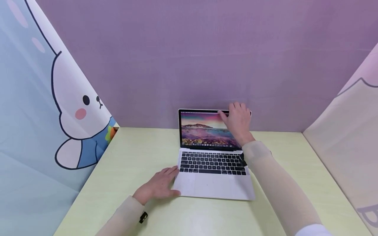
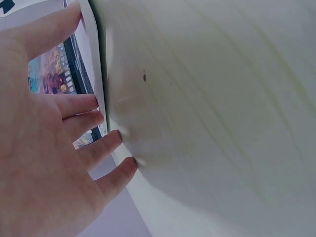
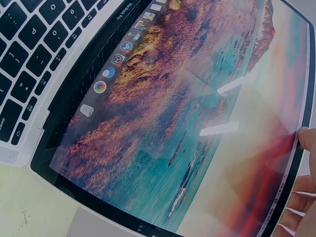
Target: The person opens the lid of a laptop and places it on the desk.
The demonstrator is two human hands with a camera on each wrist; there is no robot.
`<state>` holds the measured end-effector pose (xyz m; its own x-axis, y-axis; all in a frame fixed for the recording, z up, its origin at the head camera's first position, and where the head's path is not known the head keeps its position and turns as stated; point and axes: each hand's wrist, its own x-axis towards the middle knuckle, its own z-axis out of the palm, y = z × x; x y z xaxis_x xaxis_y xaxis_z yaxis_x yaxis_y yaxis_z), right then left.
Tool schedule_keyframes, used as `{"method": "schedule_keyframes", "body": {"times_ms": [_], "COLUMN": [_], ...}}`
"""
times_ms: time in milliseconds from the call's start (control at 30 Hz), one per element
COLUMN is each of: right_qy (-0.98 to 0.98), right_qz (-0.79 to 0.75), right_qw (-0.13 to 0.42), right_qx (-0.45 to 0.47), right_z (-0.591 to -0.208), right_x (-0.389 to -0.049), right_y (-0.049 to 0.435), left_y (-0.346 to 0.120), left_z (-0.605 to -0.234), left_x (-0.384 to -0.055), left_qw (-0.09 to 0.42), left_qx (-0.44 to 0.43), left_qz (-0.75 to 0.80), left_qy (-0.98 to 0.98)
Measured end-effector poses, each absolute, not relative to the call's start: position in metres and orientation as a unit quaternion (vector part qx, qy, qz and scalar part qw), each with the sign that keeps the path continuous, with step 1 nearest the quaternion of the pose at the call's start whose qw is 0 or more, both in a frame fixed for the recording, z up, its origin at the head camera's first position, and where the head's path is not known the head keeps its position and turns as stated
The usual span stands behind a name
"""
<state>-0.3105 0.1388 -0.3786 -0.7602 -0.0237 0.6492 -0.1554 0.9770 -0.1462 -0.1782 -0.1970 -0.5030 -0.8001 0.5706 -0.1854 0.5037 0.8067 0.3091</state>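
Observation:
A silver laptop (image 1: 220,185) stands unfolded on the table, its lit screen (image 1: 203,131) showing a coastal sunset wallpaper. At the screen's upper right corner my right hand (image 1: 239,123) grips the top edge. In the right wrist view, the thumb (image 3: 307,138) lies on the front bezel, with the other fingers curled behind the lid. My left hand (image 1: 159,185) rests against the base's left front side, thumb at the front corner. Its fingers look fairly straight and spread in the left wrist view, with the fingertips (image 2: 129,165) along the laptop's edge.
The pale yellow table (image 1: 141,147) extends around the laptop on both sides. A purple cloth wall (image 1: 147,82) rises close behind the screen. Printed curtains hang at the sides, the left curtain (image 1: 26,131) bearing a cartoon animal.

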Motion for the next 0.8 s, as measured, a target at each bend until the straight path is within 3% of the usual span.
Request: {"method": "schedule_keyframes", "body": {"times_ms": [300, 800], "right_qy": [-0.928, -0.945], "right_qz": [0.089, 0.072], "right_qw": [0.357, 0.312], "right_qx": [0.048, 0.067], "right_z": [-0.385, -0.386], "right_x": [-0.318, -0.322], "right_y": [0.14, 0.147], "left_y": [-0.196, -0.196], "left_z": [-0.502, -0.503], "left_x": [-0.177, -0.177], "left_qw": [0.135, 0.129], "left_qx": [0.287, 0.29], "left_qz": [0.119, 0.119], "left_qy": [0.941, 0.941]}}
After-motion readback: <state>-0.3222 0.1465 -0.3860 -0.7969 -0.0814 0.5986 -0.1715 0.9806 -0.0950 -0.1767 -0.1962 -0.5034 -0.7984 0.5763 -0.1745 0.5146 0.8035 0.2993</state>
